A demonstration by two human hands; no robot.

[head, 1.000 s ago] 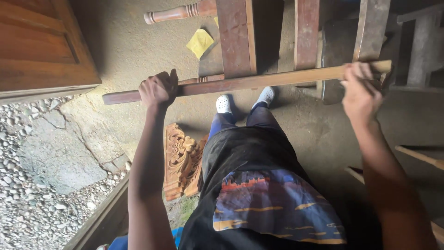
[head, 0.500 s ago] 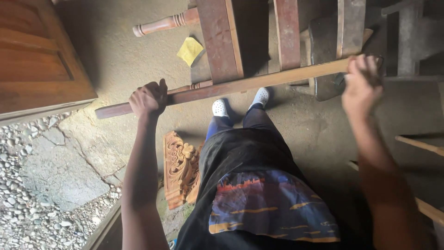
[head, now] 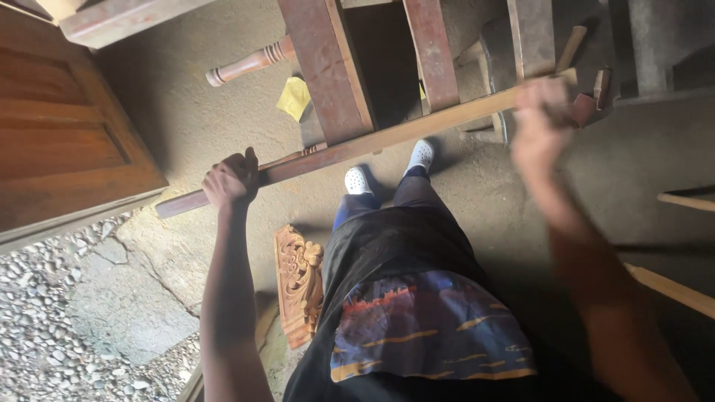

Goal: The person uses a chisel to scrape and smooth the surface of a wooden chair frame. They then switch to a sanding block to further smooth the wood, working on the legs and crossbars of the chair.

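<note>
Wooden strip (head: 387, 138) gripped near both ends, left hand (head: 231, 181) and blurred right hand (head: 540, 112) well apart: best kept level, clear of frame (head: 328, 71).

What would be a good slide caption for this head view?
Both hands, left hand and right hand, grip a long wooden strip above the floor.

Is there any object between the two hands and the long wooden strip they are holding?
No. The left hand is closed directly around the long wooden strip near its lower end. The right hand, blurred, grips it near the upper end. Nothing visible lies between either hand and the wood.
</note>
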